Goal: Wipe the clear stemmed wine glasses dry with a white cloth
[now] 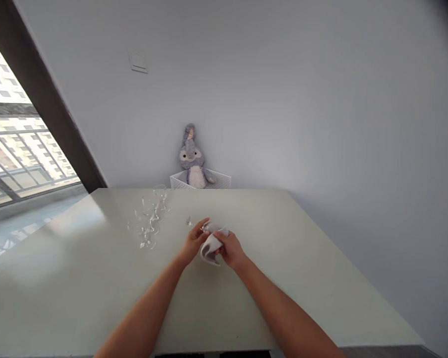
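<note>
Over the middle of the table, my two hands are close together. The right one is closed on a folded pale grey cloth, which hangs down in a curl between the hands. My left hand has its fingers curved around a small clear glass, partly hidden by the fingers and the cloth. The cloth touches or nearly touches this glass. Just beyond my left hand, a small clear glass object rests on the table; its full shape is hard to make out.
Several clear stemmed glasses stand clustered on the pale table, left of my hands. Behind its far edge, a grey plush rabbit sits in a white perforated basket against the wall. A window is at the left.
</note>
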The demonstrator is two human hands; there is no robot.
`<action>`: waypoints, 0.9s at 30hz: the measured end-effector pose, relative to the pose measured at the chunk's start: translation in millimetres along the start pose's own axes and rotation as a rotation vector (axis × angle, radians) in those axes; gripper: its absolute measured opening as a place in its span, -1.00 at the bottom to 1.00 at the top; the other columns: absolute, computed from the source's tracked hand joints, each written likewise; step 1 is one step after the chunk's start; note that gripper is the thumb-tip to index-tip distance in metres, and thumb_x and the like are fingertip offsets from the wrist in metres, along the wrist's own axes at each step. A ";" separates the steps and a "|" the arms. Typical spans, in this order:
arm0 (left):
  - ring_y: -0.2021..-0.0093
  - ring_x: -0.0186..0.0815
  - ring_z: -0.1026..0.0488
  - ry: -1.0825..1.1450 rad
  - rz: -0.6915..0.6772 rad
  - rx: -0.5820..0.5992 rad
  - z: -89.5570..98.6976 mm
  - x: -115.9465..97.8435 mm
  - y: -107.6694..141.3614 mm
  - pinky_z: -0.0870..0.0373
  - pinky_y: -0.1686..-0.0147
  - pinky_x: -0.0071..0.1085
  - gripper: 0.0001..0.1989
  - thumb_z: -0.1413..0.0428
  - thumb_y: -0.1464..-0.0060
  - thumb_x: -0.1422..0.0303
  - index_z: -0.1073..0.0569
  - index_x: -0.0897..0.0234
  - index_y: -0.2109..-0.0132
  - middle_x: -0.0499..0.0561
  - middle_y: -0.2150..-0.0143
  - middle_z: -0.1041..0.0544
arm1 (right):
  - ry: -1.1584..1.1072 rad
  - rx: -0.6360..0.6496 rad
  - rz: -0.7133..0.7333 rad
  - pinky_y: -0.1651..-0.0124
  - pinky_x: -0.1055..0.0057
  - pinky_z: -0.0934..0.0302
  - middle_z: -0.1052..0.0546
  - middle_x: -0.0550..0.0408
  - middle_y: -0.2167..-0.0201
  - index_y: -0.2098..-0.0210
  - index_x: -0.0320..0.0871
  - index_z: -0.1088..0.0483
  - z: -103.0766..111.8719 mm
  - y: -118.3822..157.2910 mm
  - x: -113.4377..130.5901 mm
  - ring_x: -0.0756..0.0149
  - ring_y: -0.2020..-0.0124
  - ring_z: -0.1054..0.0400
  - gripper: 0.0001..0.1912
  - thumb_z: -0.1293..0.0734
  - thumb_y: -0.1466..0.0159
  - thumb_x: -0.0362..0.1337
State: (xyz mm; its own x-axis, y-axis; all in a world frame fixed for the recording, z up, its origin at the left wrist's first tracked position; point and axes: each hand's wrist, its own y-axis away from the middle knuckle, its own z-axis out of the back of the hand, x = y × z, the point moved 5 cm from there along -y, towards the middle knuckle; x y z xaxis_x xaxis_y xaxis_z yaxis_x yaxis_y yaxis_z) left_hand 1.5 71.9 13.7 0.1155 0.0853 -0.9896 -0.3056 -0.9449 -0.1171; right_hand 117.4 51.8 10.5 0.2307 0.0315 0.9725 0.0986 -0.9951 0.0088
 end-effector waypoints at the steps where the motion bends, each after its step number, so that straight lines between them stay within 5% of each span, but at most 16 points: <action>1: 0.49 -0.42 -0.31 -0.053 0.016 -0.027 2.1 1.1 -0.8 -0.28 0.43 -0.46 -0.40 -0.01 0.02 0.09 -0.20 0.31 -0.12 -0.06 0.48 -0.39 | 0.152 0.010 0.074 0.56 0.49 -0.09 -0.42 0.11 0.59 0.40 -0.20 -0.37 -1.2 2.3 3.5 0.42 0.62 -0.21 -0.70 -0.29 -0.03 -0.07; 4: 0.52 -0.37 -0.32 -0.339 0.045 -0.108 10.4 0.9 -0.2 -0.29 0.44 -0.39 -0.46 0.20 -0.09 0.05 -0.32 0.31 -0.03 -0.05 0.55 -0.38 | 0.645 0.014 0.299 0.37 0.45 -0.12 -0.47 0.06 0.45 0.45 -0.14 -0.40 -2.9 6.7 10.5 0.30 0.41 -0.29 -0.82 -0.31 -0.01 -0.17; 6: 0.42 -0.28 -0.37 -0.666 -0.053 -0.199 16.0 -9.6 3.1 -0.29 0.32 -0.30 -0.54 0.21 -0.12 0.12 -0.37 0.26 0.00 0.01 0.49 -0.44 | 0.813 -0.026 0.334 0.33 0.43 -0.10 -0.47 0.07 0.46 0.49 -0.12 -0.40 4.3 2.8 10.8 0.29 0.40 -0.29 -0.87 -0.29 -0.03 -0.20; 10: -0.02 -0.08 -0.25 -1.130 -0.435 -0.258 9.9 -38.1 12.6 -0.06 -0.02 -0.13 -0.64 -0.01 -0.03 0.32 -0.35 0.14 -0.02 0.12 0.07 -0.44 | 0.598 -0.092 0.150 0.45 0.45 -0.08 -0.41 0.13 0.59 0.49 -0.18 -0.40 31.3 -11.5 10.8 0.36 0.54 -0.22 -0.81 -0.28 -0.03 -0.17; 13: -0.10 -0.06 -0.17 -1.248 -0.544 -0.170 3.3 -43.2 12.8 0.14 -0.11 -0.05 -0.61 -0.06 0.01 0.37 -0.33 0.11 -0.03 0.10 0.07 -0.44 | 0.305 0.060 0.081 0.43 0.46 -0.10 -0.40 0.15 0.56 0.37 -0.24 -0.42 35.0 -12.8 17.7 0.39 0.54 -0.22 -0.71 -0.31 -0.02 -0.13; 17: 0.22 -0.17 -0.39 -1.369 -0.475 -0.064 2.6 -36.7 7.8 -0.06 0.02 -0.14 -0.73 0.05 -0.09 0.29 -0.41 0.16 0.08 0.08 0.38 -0.51 | 0.357 0.265 0.116 0.35 0.45 -0.10 -0.43 0.15 0.48 0.33 -0.24 -0.43 31.2 -6.9 31.1 0.38 0.45 -0.24 -0.70 -0.33 0.00 -0.16; 20: 0.35 -0.22 -0.39 -1.429 -0.399 -0.016 4.0 -31.4 7.0 -0.18 0.24 -0.29 -0.71 0.09 -0.11 0.23 -0.43 0.19 0.13 0.07 0.43 -0.50 | 0.535 0.300 0.188 0.30 0.44 -0.10 -0.44 0.16 0.44 0.37 -0.21 -0.44 38.9 -8.9 37.6 0.35 0.40 -0.25 -0.74 -0.33 0.00 -0.17; 27: 0.44 -0.28 -0.40 -1.403 -0.115 -0.175 24.6 -29.9 6.3 -0.09 0.46 -0.44 -0.67 0.17 -0.14 0.19 -0.44 0.19 0.23 0.04 0.45 -0.50 | 0.782 -0.154 0.392 0.19 0.34 -0.10 -0.48 0.07 0.37 0.23 -0.15 -0.42 76.0 -13.0 66.5 0.20 0.29 -0.28 -0.63 -0.15 -0.17 -0.05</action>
State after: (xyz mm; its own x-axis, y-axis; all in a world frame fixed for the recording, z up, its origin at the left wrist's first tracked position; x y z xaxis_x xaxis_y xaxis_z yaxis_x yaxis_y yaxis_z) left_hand -27.1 71.2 40.6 -0.9200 0.3039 -0.2476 -0.2280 -0.9287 -0.2925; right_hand 205.1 74.0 57.4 -0.5120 -0.3311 0.7926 0.0068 -0.9243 -0.3817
